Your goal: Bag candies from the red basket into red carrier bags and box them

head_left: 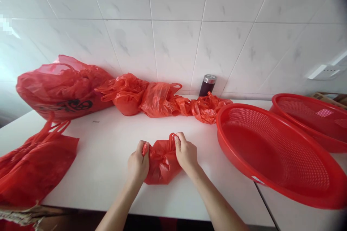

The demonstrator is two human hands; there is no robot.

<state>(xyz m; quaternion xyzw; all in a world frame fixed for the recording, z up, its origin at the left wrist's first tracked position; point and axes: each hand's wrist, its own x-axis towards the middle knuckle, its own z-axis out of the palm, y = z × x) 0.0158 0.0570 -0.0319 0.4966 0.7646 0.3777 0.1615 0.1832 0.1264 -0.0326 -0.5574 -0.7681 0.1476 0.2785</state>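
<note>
Gripping a small red plastic bag, lower centre of frame, two-handed.
Left hand: fingers curled tight on the bag's gathered edge. Right hand: fingers closed on its opposite side, near a loop. White table beneath; nearer red basket at right; dark flask right of centre.

White tiled wall, white tabletop
</note>
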